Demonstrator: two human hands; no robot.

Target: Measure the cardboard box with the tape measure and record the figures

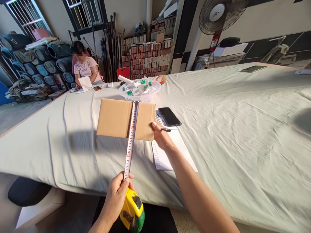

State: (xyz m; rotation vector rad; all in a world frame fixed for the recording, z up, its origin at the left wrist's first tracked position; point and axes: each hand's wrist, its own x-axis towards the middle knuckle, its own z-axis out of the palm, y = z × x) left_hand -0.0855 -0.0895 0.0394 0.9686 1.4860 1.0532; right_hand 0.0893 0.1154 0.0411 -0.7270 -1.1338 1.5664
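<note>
My right hand (160,133) grips the right edge of a brown cardboard piece (114,118), thumb on its face, and a dark pen (166,129) sticks out from the same hand. Across the cardboard runs the extended blade (131,139) of a tape measure, its metal end at the top edge. My left hand (119,191) pinches this blade near the case. Below the fingers hangs the yellow and green tape measure case (132,210). A printed paper sheet (179,149) lies under my right wrist, with a black phone (169,116) at its top.
A clear plastic bowl (155,89) with several bottles stands behind the cardboard, beside an orange tape roll (160,79). Another person (85,66) sits at the table's far left. A dark tablet-like device (253,69) lies far right on the cloth-covered table (230,136). A fan (217,13) stands behind.
</note>
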